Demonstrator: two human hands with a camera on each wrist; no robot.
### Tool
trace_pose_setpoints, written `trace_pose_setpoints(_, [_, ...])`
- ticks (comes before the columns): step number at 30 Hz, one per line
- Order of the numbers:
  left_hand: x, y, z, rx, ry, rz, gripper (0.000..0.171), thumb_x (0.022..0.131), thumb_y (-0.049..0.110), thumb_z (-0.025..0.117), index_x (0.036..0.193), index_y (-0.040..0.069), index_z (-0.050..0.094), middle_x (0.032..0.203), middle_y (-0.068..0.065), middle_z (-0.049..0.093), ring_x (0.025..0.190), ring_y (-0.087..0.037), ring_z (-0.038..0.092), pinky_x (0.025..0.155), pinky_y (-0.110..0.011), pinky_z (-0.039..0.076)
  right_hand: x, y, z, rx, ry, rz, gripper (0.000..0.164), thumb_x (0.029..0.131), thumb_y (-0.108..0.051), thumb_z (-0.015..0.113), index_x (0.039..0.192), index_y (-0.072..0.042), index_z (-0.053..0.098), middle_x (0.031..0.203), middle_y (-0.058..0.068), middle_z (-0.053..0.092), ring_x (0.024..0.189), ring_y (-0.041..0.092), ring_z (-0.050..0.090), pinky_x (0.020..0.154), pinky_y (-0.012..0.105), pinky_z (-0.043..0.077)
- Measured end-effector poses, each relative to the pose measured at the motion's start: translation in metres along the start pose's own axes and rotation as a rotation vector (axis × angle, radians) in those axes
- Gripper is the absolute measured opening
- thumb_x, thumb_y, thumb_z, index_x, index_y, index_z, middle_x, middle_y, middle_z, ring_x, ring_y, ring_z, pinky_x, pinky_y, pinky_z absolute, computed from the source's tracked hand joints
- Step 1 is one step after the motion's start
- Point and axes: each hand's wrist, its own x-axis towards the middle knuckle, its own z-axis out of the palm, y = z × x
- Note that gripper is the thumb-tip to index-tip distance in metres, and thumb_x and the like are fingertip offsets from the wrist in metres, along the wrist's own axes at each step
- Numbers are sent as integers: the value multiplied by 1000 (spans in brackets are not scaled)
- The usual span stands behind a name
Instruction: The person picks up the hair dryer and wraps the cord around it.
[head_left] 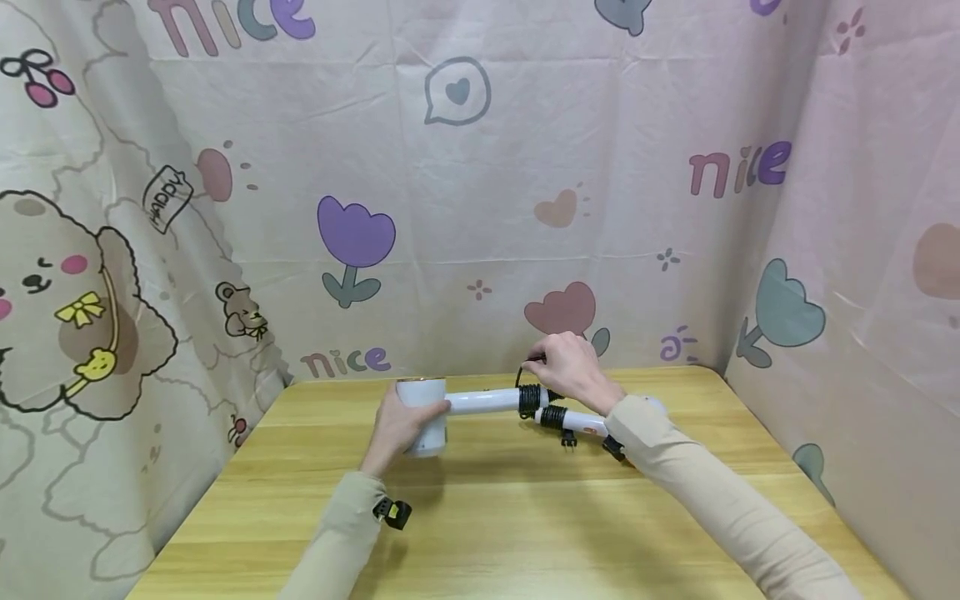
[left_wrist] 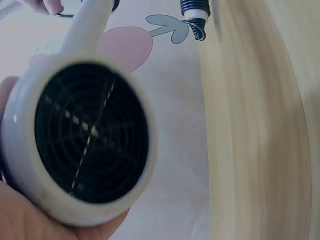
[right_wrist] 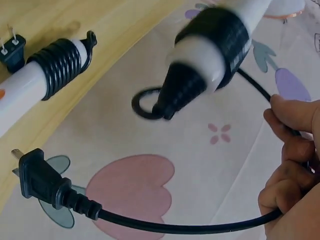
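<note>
My left hand (head_left: 396, 423) grips a white hair dryer (head_left: 483, 402) round its barrel, raised over the table with its handle pointing right. The left wrist view looks straight at the dryer's dark round grille (left_wrist: 92, 132). Black cord is wound in a tight coil (right_wrist: 212, 40) about the end of that handle. At the handle end, my right hand (head_left: 572, 367) pinches the loose length of the cord (right_wrist: 190, 229) between thumb and fingers. Its two-pin plug (right_wrist: 40, 175) dangles from that hand in the right wrist view.
A second white hair dryer (head_left: 585, 422) lies on the wooden table (head_left: 480, 517) beneath my right forearm, which partly hides it. Its cord is coiled round the handle, and its plug (head_left: 568, 439) rests beside it. A printed curtain (head_left: 480, 208) encloses the back and sides.
</note>
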Motion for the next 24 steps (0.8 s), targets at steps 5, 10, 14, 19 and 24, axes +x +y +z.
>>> trace_pose_setpoints(5, [-2, 4, 7, 26, 180, 76, 89, 69, 37, 87, 138, 7, 39, 108, -18, 63, 87, -31, 64, 67, -35, 57, -3, -5, 5, 38, 29, 56, 15, 88, -27, 72, 93, -15, 79, 81, -1, 75, 51, 7, 49, 48, 26, 42])
trace_pose_setpoints(10, [-7, 6, 13, 18, 321, 148, 88, 68, 36, 88, 137, 8, 41, 106, -19, 65, 84, -31, 65, 65, -34, 55, -6, -8, 11, 59, 51, 49, 15, 91, -24, 68, 93, -14, 79, 82, -2, 74, 54, 7, 50, 50, 25, 42])
trace_pose_setpoints(14, [-8, 5, 16, 8, 394, 196, 84, 68, 34, 88, 135, 9, 42, 104, -18, 66, 83, -32, 65, 65, -36, 54, -8, -9, 14, 69, 55, 28, 16, 93, -23, 66, 93, -13, 78, 80, -1, 72, 53, 7, 49, 48, 24, 40])
trace_pose_setpoints(19, [-7, 5, 17, -8, 450, 238, 87, 68, 32, 89, 137, 10, 41, 105, -19, 66, 84, -33, 65, 67, -41, 55, -13, -9, 17, 118, 58, 22, 20, 96, -21, 61, 101, -10, 77, 76, 1, 68, 46, 6, 38, 43, 22, 31])
trace_pose_setpoints(24, [-1, 3, 14, -151, 441, 126, 86, 68, 30, 89, 136, 7, 41, 110, -16, 61, 92, -29, 61, 74, -38, 52, -19, -8, 21, 168, 101, -21, 19, 98, -18, 58, 95, -11, 75, 70, -2, 60, 50, 5, 36, 46, 21, 32])
